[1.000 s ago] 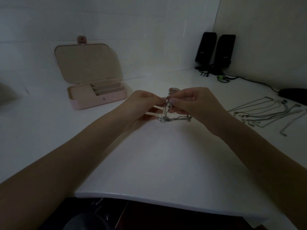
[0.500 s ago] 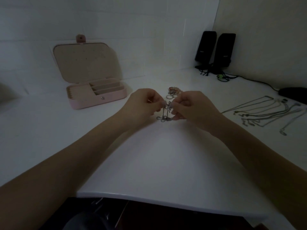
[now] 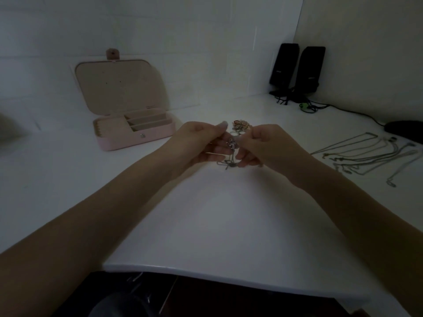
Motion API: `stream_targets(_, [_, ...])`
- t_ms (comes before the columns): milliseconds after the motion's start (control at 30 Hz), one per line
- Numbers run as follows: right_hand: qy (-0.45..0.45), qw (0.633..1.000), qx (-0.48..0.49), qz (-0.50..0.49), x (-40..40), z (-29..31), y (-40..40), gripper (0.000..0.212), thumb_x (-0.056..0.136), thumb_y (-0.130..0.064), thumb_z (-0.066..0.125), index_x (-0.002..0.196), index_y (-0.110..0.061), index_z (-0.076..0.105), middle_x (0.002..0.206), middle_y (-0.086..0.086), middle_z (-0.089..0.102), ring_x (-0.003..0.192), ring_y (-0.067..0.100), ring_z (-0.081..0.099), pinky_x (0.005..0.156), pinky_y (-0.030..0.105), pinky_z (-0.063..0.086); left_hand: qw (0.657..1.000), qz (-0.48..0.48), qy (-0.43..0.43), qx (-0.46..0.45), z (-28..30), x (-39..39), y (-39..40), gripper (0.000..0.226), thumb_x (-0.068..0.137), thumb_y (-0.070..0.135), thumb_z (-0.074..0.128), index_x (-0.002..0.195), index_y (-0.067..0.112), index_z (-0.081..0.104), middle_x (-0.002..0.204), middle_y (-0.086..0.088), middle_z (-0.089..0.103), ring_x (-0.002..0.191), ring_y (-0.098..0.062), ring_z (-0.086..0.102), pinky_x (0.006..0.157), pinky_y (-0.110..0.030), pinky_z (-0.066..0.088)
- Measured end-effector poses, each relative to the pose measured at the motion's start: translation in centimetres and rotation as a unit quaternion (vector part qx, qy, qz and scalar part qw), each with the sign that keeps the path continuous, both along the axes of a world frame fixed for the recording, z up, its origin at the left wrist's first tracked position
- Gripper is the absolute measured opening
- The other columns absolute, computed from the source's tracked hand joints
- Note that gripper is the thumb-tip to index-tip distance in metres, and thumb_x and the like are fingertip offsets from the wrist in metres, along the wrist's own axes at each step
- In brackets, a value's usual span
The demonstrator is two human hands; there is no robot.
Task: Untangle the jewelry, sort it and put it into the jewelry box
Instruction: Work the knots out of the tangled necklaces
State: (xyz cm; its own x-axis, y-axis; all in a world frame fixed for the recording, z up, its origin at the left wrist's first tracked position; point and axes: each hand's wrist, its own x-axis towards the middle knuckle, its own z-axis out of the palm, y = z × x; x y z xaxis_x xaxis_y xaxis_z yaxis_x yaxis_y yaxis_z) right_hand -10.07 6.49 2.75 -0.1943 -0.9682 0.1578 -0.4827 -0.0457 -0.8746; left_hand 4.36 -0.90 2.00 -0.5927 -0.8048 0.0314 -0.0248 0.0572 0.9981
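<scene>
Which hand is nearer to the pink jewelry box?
Left. The left hand is just right of the pink jewelry box, a short gap between them. The right hand is farther right, beyond the tangled chain both hands pinch.

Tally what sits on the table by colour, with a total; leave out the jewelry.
Pink: 1, the open jewelry box.
Black: 3, two speakers and a dark low object at the right edge.
Total: 4.
</scene>
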Motion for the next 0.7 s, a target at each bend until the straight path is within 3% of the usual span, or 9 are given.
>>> stream_targets(133, [-0.018,1.000,0.016,0.006,-0.17,-0.12,-0.01,0.030,0.094,-0.019,0.055,0.066,-0.012,0.060,0.065,0.005,0.066,0.053,0.012,0.064,0.044,0.011,0.042,0.996,0.018,-0.030,-0.078,-0.45,0.01,-0.05,0.007,0.073,0.008,0.076,0.077,0.009,0.069,0.076,-0.012,0.069,0.066,-0.012,0.065,0.072,-0.020,0.057])
stream_targets(333, [0.040,0.998,-0.035,-0.015,-0.44,-0.55,-0.39,0.021,0.093,-0.018,0.057,0.073,-0.013,0.057,0.060,0.000,0.065,0.048,0.007,0.063,0.042,0.011,0.041,0.996,0.021,-0.006,-0.082,-0.40,0.31,-0.53,0.005,0.083,0.004,0.066,0.085,0.006,0.071,0.077,-0.008,0.073,0.073,-0.012,0.070,0.073,-0.022,0.057])
stream_targets(500, [0.050,0.998,-0.043,-0.018,-0.70,-0.88,-0.69,0.022,0.094,-0.020,0.057,0.072,-0.016,0.056,0.060,-0.002,0.065,0.047,0.004,0.062,0.041,0.010,0.040,0.999,0.014,-0.008,-0.041,-0.51,0.30,-0.53,0.008,0.086,0.005,0.062,0.089,0.006,0.070,0.081,-0.010,0.073,0.073,-0.012,0.070,0.076,-0.025,0.058])
stream_targets(700, [0.128,0.988,-0.081,-0.021,-0.80,-0.90,-0.62,0.019,0.091,-0.020,0.060,0.073,-0.017,0.056,0.063,-0.003,0.065,0.048,0.003,0.061,0.047,0.012,0.044,0.999,-0.014,-0.010,0.028,-0.02,0.52,-0.37,0.010,0.090,0.006,0.056,0.090,0.002,0.066,0.085,-0.011,0.072,0.071,-0.013,0.071,0.066,-0.024,0.058])
